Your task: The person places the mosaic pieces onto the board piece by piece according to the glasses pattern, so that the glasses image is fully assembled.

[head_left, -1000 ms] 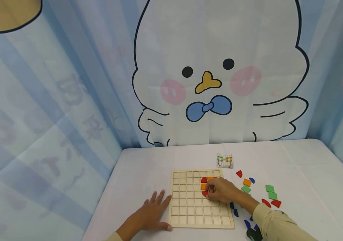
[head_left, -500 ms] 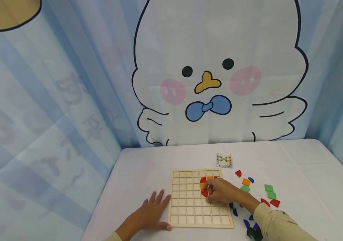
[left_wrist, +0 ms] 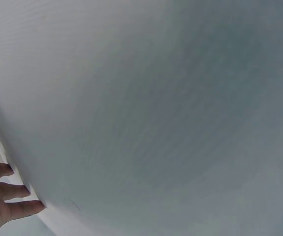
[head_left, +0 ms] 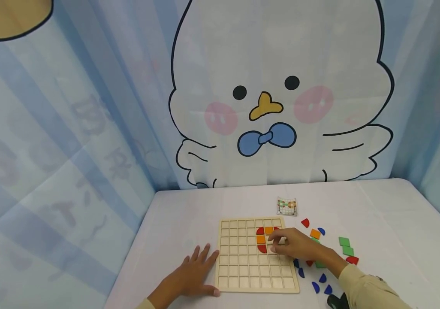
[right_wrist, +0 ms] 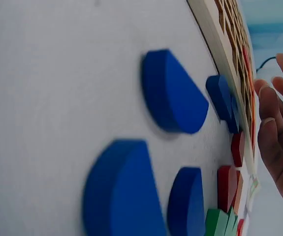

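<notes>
A pale wooden grid board lies on the table. Red rounded pieces and orange squares sit in several of its upper right cells. My right hand hovers over the board's right part, just right of those pieces, fingers loosely bent, thumb and index apart. The right wrist view shows no piece in that hand; cells beneath it are hidden. My left hand rests spread on the table, fingertip and thumb against the board's left edge. Its fingers appear straight in the left wrist view.
Blue half-round pieces lie right of the board. Farther right are green diamonds, a red piece and an orange square. A small pattern card lies behind the board. A dark object shows by the right sleeve.
My right hand has drawn back to the right from the red and orange pieces, uncovering the lower red one. Its thumb and index have parted. The left hand stays put.
</notes>
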### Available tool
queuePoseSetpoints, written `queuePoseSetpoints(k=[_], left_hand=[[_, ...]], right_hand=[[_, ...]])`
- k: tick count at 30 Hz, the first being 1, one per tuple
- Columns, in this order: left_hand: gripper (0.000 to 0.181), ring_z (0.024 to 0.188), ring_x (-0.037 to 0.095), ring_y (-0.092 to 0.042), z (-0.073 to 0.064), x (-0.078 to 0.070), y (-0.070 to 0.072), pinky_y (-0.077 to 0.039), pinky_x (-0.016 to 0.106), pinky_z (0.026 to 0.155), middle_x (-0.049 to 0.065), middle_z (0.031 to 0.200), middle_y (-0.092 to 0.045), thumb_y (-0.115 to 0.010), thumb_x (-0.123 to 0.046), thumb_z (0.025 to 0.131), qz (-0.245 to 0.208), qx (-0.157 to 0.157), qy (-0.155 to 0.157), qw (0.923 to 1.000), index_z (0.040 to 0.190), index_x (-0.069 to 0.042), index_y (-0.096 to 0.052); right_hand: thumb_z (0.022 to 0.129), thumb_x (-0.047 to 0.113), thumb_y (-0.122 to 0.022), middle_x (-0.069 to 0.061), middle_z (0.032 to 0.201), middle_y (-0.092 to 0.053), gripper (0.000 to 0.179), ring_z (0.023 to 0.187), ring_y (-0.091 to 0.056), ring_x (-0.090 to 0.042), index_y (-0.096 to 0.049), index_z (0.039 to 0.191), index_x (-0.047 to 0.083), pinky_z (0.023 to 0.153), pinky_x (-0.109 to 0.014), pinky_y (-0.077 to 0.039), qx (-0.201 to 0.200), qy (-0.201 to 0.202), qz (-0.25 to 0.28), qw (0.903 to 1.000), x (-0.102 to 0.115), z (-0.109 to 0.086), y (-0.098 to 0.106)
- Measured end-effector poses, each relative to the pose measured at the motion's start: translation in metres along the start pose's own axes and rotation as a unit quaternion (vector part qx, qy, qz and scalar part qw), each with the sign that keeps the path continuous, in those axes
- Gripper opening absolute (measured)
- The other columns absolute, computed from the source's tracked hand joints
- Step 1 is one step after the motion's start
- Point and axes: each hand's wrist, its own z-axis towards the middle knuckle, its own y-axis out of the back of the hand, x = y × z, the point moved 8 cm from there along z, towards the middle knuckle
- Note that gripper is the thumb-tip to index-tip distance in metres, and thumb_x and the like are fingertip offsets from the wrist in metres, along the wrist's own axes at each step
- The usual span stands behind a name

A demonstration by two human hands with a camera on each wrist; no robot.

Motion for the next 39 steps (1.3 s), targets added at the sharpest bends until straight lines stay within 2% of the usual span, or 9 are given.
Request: queuePoseSetpoints(k=[8, 11, 16, 21, 25, 29, 34, 39], left_hand=[[0.108, 0.150, 0.049, -0.021, -0.002, -0.001, 0.002, -0.034, 0.070, 0.109, 0.017, 0.167, -0.020, -0.061, -0.082, 0.075, -0.008, -0.015, -0.014, 0.9998, 0.160, -0.026, -0.026], [0.108, 0.150, 0.049, -0.021, -0.002, -0.001, 0.001, -0.034, 0.069, 0.109, 0.017, 0.167, -0.020, -0.061, -0.082, 0.074, -0.008, -0.016, -0.013, 0.9998, 0.160, -0.026, -0.026], [0.109, 0.150, 0.049, -0.021, -0.001, -0.001, -0.001, -0.034, 0.069, 0.110, 0.016, 0.167, -0.020, -0.060, -0.083, 0.073, 0.000, -0.015, -0.008, 0.9999, 0.160, -0.027, -0.026], [0.108, 0.151, 0.048, -0.021, 0.000, 0.000, -0.001, -0.033, 0.069, 0.110, 0.016, 0.167, -0.020, -0.060, -0.083, 0.074, 0.001, -0.010, -0.004, 0.9999, 0.160, -0.027, -0.026], [0.108, 0.150, 0.048, -0.021, 0.000, 0.000, -0.001, -0.034, 0.069, 0.110, 0.016, 0.167, -0.020, -0.060, -0.083, 0.075, 0.003, -0.009, -0.006, 0.9999, 0.160, -0.027, -0.025], [0.108, 0.151, 0.048, -0.021, 0.000, 0.001, -0.002, -0.034, 0.068, 0.110, 0.016, 0.167, -0.019, -0.060, -0.083, 0.074, 0.004, -0.004, -0.004, 1.0000, 0.160, -0.028, -0.025], [0.108, 0.150, 0.048, -0.021, 0.000, 0.001, 0.000, -0.034, 0.069, 0.110, 0.016, 0.167, -0.020, -0.060, -0.082, 0.074, 0.004, -0.003, -0.002, 1.0000, 0.160, -0.027, -0.026], [0.107, 0.150, 0.049, -0.022, -0.001, -0.001, 0.000, -0.034, 0.069, 0.109, 0.017, 0.167, -0.020, -0.061, -0.082, 0.075, 0.000, -0.003, -0.005, 1.0000, 0.160, -0.026, -0.027]], right_hand=[[0.096, 0.021, -0.068, -0.001, 0.097, -0.064, 0.028, 0.061, -0.057, -0.010, -0.068, 0.119, 0.005, 0.057, -0.023, -0.052, -0.020, -0.041, 0.016, 0.9988, -0.023, -0.019, 0.022], [0.095, 0.020, -0.069, -0.003, 0.098, -0.063, 0.029, 0.063, -0.057, -0.012, -0.068, 0.119, 0.004, 0.058, -0.023, -0.052, -0.041, -0.060, 0.011, 0.9973, -0.033, -0.027, 0.034], [0.091, 0.018, -0.074, -0.004, 0.098, -0.063, 0.030, 0.071, -0.059, -0.016, -0.069, 0.118, 0.007, 0.061, -0.025, -0.055, -0.083, -0.123, 0.013, 0.9889, -0.054, -0.042, 0.055], [0.089, 0.016, -0.076, -0.007, 0.108, -0.067, 0.031, 0.076, -0.058, -0.019, -0.070, 0.119, 0.009, 0.065, -0.023, -0.055, -0.105, -0.154, -0.022, 0.9821, -0.067, -0.056, 0.073], [0.087, 0.012, -0.077, -0.008, 0.114, -0.069, 0.032, 0.080, -0.055, -0.018, -0.071, 0.118, 0.009, 0.067, -0.023, -0.051, -0.106, -0.156, -0.082, 0.9786, -0.071, -0.064, 0.081], [0.086, 0.016, -0.079, -0.007, 0.115, -0.068, 0.030, 0.092, -0.055, -0.018, -0.072, 0.116, 0.012, 0.079, -0.031, -0.055, -0.104, -0.151, -0.128, 0.9746, -0.076, -0.070, 0.087], [0.085, 0.019, -0.080, -0.009, 0.114, -0.068, 0.033, 0.097, -0.058, -0.021, -0.073, 0.116, 0.012, 0.089, -0.048, -0.056, -0.110, -0.149, -0.135, 0.9734, -0.080, -0.069, 0.091], [0.084, 0.016, -0.080, -0.004, 0.110, -0.068, 0.031, 0.096, -0.057, -0.020, -0.074, 0.114, 0.013, 0.089, -0.049, -0.056, -0.111, -0.149, -0.145, 0.9718, -0.081, -0.065, 0.089]])
